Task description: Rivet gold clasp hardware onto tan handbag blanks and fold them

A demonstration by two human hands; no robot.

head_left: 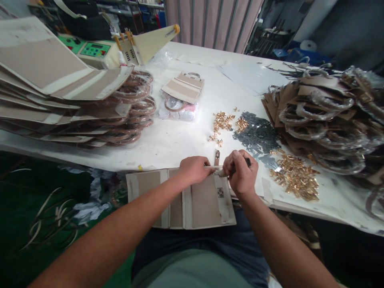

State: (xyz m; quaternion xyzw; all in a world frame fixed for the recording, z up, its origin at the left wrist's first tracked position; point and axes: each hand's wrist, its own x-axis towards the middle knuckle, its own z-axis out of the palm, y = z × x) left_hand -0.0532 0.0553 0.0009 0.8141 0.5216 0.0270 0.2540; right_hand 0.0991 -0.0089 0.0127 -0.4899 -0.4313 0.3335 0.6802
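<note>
An unfolded beige bag panel (207,206) with pale strips lies at the table's front edge, over my lap. My left hand (196,170) pinches its upper edge near a short brown strap (217,157) with a metal fitting, which sticks out beyond that edge. In my right fist (242,171) is a dark-handled tool (248,161), its greyish working end touching the panel close to my left thumb. Fingers hide most of this tool, so its kind is unclear. On the panel's right strip sits a small dark metal plate (221,193).
Gold fittings (295,178) and thin grey metal plates (256,134) lie in heaps on the white table (180,138). Stacked bag panels (66,86) rise at the left, with wrapped handles. More brown bag pieces (327,108) are piled right. A control box (96,52) stands behind.
</note>
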